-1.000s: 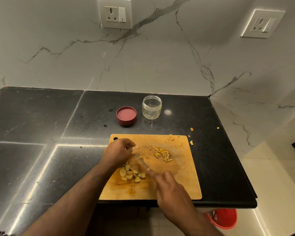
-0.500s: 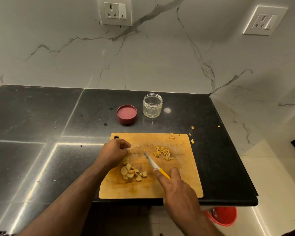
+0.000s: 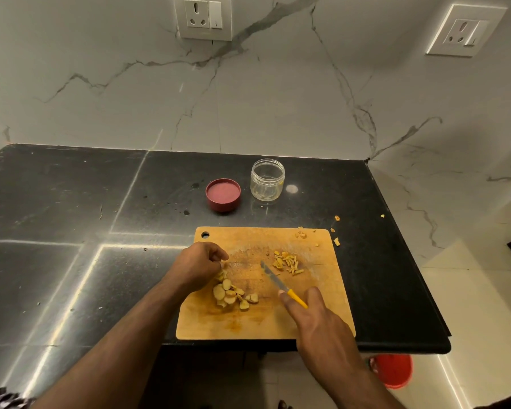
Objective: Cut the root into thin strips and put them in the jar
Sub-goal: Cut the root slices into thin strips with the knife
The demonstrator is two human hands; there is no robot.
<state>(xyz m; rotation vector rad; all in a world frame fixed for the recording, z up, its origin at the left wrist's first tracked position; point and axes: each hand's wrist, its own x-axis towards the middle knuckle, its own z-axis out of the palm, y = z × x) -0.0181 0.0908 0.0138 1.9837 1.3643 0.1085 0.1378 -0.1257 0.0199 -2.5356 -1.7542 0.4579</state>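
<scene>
Mid-cutting: root slices (image 3: 233,295) heaped just below the left hand (image 3: 199,265) on the cutting board (image 3: 248,326), finished strips (image 3: 286,262) lying just beyond the knife (image 3: 273,278) tip, well apart from the slices. Probably best to draw a slice or two out from the heap, lay them flat in front of the left fingertips, and bring the blade across in close, even strokes, knuckles tucked back from the edge. Worth keeping new strips pushed toward the existing pile so one sweep carries everything to the jar.

Right hand (image 3: 316,317) wrapped round the yellow handle, forefinger stretched along it toward the blade, tip angled up and left, blade low over the bare board between the two piles. Left hand curled, fingertips bunched together near the top of the slices; whether pinching a slice, cannot tell.

Jar (image 3: 267,180) standing open beyond the board, far from both hands, looking empty; red lid (image 3: 223,194) just beside it.
</scene>
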